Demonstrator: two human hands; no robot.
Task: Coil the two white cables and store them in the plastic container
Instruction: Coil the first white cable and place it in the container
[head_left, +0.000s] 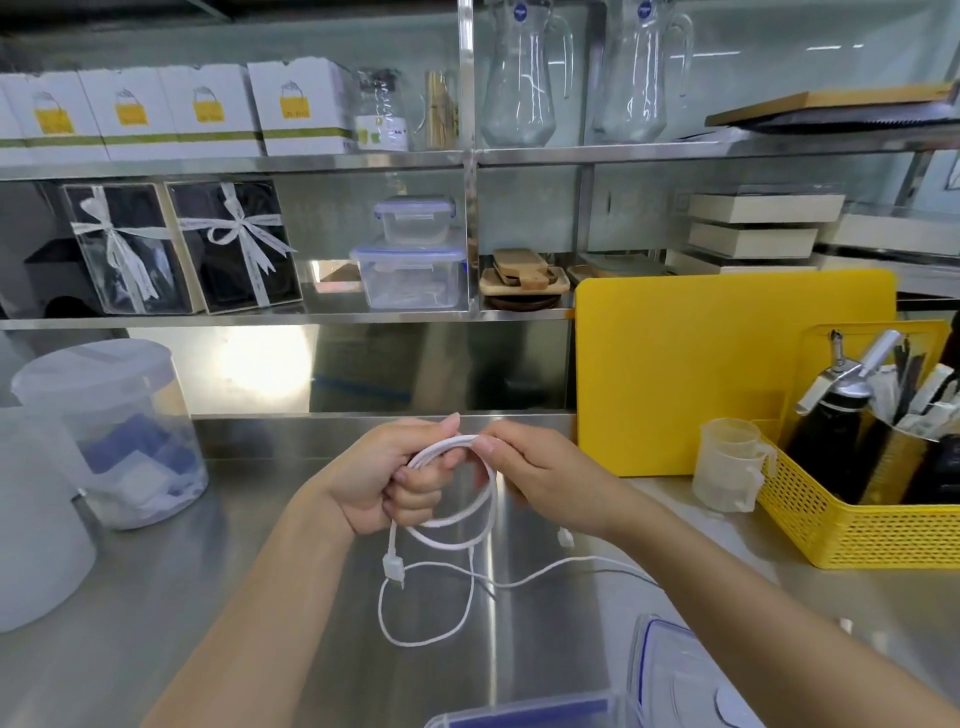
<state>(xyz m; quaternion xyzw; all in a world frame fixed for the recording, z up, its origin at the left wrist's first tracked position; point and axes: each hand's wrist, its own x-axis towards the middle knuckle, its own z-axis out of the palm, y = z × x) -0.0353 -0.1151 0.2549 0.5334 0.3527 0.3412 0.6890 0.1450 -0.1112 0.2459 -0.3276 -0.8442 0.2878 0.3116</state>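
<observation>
Above the bare steel counter (260, 597), left hand (387, 480) and right hand (540, 475) each pinch the white cable (470, 499) loops in a closed grip.

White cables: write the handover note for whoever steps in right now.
Left hand: closed around the loops of a white cable.
Right hand: pinching the top of the same coil.
Cable: partly coiled; its tail and a plug trail on the steel counter.
Plastic container and its lid: open, at the near edge.
Done: a few loops.
Left: finish this coil, store it; a second cable cannot be told apart here.
</observation>
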